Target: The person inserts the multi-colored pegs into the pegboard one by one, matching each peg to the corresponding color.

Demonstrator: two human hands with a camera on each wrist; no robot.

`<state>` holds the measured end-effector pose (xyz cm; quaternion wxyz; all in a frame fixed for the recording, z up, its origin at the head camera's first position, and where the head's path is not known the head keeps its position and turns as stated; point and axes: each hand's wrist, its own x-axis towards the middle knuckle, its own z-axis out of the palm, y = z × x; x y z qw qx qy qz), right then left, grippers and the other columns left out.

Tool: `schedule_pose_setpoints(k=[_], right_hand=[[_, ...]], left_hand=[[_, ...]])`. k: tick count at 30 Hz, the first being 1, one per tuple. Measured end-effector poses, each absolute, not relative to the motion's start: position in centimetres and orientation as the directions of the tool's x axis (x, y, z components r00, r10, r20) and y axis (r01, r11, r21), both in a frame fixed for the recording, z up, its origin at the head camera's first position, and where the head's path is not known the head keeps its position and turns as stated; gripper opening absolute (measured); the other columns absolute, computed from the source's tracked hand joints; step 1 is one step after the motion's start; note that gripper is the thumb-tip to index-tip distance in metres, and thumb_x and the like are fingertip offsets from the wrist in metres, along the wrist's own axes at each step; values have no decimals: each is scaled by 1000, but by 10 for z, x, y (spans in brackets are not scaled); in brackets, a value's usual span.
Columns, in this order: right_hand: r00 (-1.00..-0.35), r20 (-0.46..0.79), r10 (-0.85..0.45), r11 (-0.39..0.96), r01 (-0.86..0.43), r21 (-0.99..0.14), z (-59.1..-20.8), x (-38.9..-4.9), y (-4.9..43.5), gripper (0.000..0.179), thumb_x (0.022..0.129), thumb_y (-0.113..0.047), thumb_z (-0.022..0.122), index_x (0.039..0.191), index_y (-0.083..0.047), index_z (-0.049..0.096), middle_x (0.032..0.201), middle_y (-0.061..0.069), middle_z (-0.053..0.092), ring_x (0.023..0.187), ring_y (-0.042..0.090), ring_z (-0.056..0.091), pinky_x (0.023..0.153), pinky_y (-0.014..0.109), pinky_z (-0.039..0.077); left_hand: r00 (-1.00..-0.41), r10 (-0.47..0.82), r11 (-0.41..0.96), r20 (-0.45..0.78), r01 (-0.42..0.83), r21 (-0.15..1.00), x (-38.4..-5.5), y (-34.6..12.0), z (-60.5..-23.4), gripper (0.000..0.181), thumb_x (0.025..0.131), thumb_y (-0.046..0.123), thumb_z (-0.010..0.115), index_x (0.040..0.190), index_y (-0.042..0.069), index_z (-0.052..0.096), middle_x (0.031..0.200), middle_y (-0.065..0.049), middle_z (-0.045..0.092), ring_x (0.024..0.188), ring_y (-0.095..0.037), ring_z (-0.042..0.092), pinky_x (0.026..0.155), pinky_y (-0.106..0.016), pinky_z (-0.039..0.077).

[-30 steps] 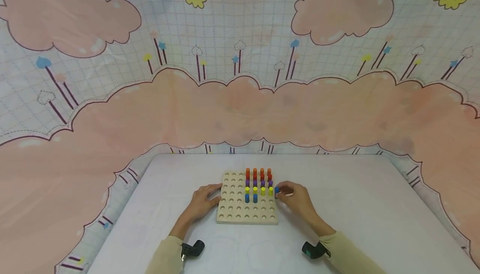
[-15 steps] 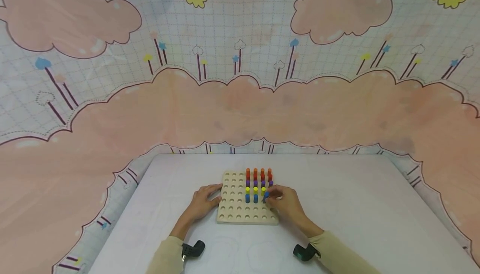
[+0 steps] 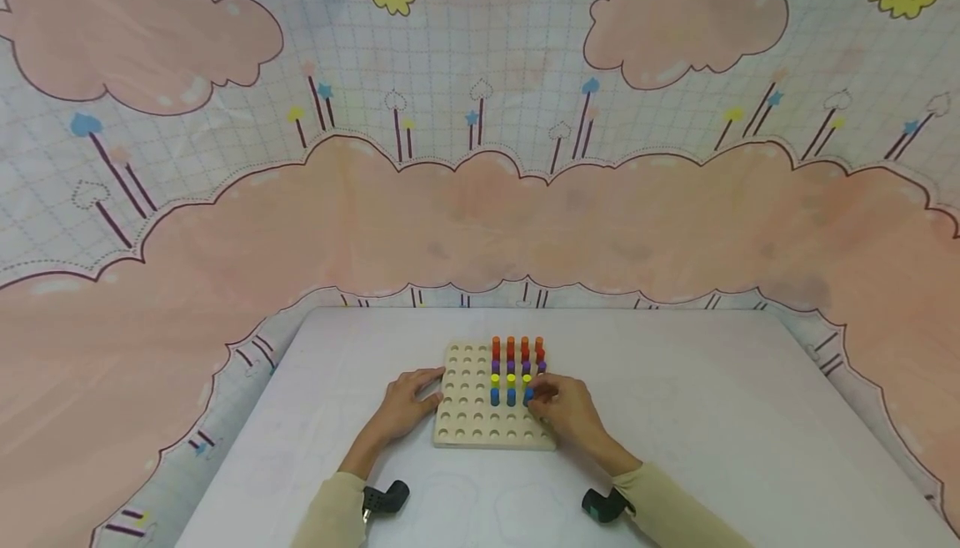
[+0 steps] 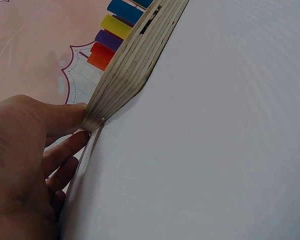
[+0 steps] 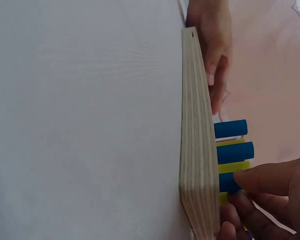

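Observation:
A square wooden pegboard (image 3: pixel 459 402) lies on the table with rows of pegs in its right part. In the head view my right hand (image 3: pixel 570 410) is at the board's right side, pinching a blue peg (image 5: pixel 229 182) between thumb and fingers. The right wrist view has that peg upright against the board, in line with two other blue pegs (image 5: pixel 235 152). How deep it sits in its hole is hidden. My left hand (image 3: pixel 407 402) rests against the board's left edge, thumb and fingertips touching it. Yellow pegs (image 3: pixel 511 381) stand just behind the blue row.
Purple pegs (image 3: pixel 511 367) and orange-red pegs (image 3: pixel 511 346) fill rows farther back. Bare holes show on the board's left and front. A white table (image 3: pixel 712 414) spreads around it, with a patterned cloth (image 3: pixel 525 231) behind. Dark devices (image 3: pixel 386 498) are strapped at both wrists.
My right hand has moved left from beside the board, bringing the blue peg down onto it, beside the two blue pegs. My left hand has stayed at the left edge.

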<state>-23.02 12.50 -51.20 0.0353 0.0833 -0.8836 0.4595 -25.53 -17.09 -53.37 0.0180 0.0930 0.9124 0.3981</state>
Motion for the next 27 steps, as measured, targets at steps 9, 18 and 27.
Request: schedule_pose_setpoints(k=[9,18,27], right_hand=[[-979,175,-102,570,-202,-796,-505,-231,133,15,85,-7,74,99,-10,73,90,-2,70,83,11,62,72,23,54],[-974,198,-112,648,-222,-728,-495,-242,160,25,91,-20,71,115,-13,69,112,3,70,100,20,65,82,34,56],[-939,292,-184,755,-325,-570,-481,-260,185,38,100,-31,57,130,-8,60,142,19,50,130,41,49,105,61,42]], left_hand=[[-980,195,667,44,166,726,-259,-176,-535,44,95,21,63,138,17,58,143,-5,56,139,-33,39,116,-58,19],[-979,204,676,33,165,718,-257,-180,-535,43,97,21,60,140,18,56,146,-5,53,142,-33,37,117,-60,20],[-983,166,683,83,175,709,-246,-176,-521,44,99,21,59,141,11,53,147,-13,51,141,-36,41,116,-55,32]])
